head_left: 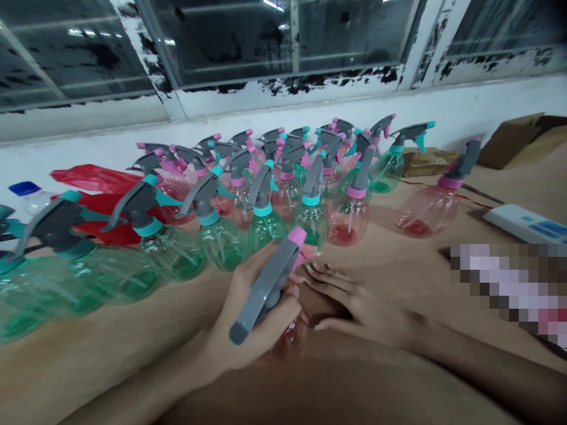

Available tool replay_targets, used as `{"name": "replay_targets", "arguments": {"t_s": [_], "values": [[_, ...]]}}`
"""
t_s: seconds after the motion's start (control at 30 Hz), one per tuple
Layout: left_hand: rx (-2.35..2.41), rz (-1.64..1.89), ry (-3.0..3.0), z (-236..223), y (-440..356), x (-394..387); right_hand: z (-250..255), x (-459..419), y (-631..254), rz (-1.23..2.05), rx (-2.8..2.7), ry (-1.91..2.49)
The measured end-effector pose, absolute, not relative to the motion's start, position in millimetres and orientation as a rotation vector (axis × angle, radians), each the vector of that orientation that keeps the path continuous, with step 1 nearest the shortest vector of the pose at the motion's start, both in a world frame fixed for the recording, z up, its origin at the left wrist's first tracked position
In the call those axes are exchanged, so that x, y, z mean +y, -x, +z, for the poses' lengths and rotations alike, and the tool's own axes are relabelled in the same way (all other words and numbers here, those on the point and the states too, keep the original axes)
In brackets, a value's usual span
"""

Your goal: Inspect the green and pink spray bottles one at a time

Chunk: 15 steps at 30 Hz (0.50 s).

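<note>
My left hand [252, 313] is wrapped round a spray bottle [268, 289] with a grey trigger head and a pink nozzle. Its clear pinkish body shows below my fingers, and the neck is hidden by them. To the right, my right hand [354, 301] rests on the tabletop [398, 383] with fingers stretched out, holding nothing. Just beyond both hands stand a green bottle with a teal collar [310, 218] and a pink bottle with a pink collar [349, 218], each with coloured liquid at the bottom.
Several more spray bottles [212, 236] crowd the table to the left and back. Red plastic [106, 183] lies behind them. One pink bottle [429, 206] stands apart at right, near a white device [527, 224]. Cardboard boxes [518, 141] sit by the wall under the windows.
</note>
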<state>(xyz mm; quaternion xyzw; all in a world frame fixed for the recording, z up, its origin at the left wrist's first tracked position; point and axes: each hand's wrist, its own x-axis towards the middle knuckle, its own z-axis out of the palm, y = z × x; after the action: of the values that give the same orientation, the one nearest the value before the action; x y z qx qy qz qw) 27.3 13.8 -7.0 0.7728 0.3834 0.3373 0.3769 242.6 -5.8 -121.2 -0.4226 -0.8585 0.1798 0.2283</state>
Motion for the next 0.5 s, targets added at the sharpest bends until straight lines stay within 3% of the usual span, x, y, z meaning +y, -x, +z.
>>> {"name": "replay_targets", "arguments": {"t_s": [0.5], "values": [[0.938,0.899,-2.146,-6.0,-19.7,11.8,-121.2,-5.9,-245.8,0.503,-2.414,1.171]]}}
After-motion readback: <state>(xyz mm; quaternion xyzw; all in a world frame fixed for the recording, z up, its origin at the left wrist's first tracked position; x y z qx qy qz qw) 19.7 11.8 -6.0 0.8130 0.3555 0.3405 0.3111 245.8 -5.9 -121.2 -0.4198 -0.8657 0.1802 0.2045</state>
